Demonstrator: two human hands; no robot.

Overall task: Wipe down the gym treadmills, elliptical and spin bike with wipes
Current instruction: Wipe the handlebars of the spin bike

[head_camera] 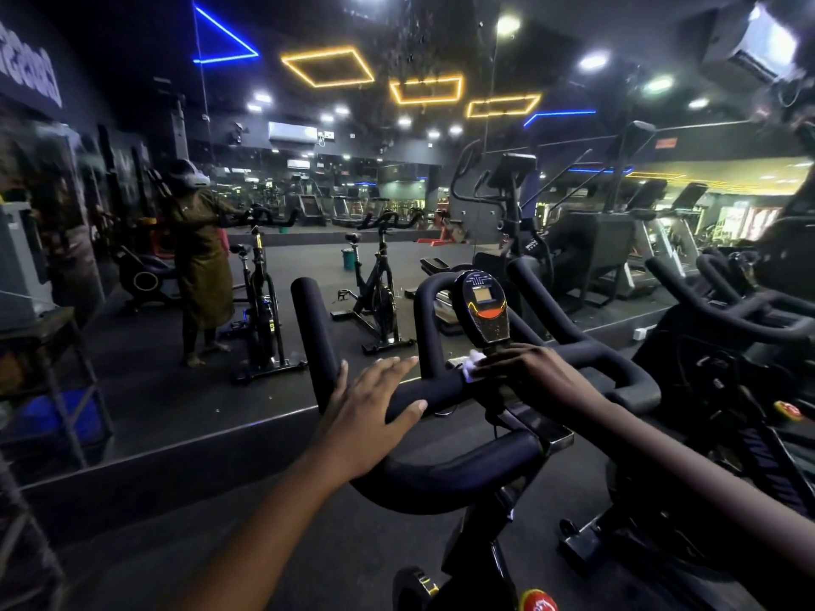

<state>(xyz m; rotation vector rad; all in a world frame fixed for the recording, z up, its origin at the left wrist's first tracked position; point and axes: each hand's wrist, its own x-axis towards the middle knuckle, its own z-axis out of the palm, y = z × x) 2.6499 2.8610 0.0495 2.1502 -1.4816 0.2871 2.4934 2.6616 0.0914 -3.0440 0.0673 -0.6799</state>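
Right grip (525, 368) with wipe (472, 364) at console (483, 306) base; left grip (375, 403) flat on handlebar (450, 478).

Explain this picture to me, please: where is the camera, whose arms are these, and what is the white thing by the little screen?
There is one picture, taken by a wide-angle camera worn on a person's head, looking forward and down. The two bare arms are that person's own. They stand at a spin bike, over its black handlebar. The left hand lies flat on the bar, fingers straight, holding nothing. The right hand has its grip on a white wipe, held against the bar just below the bike's console. The wall ahead is a mirror; the figure at left is most likely the same person reflected.
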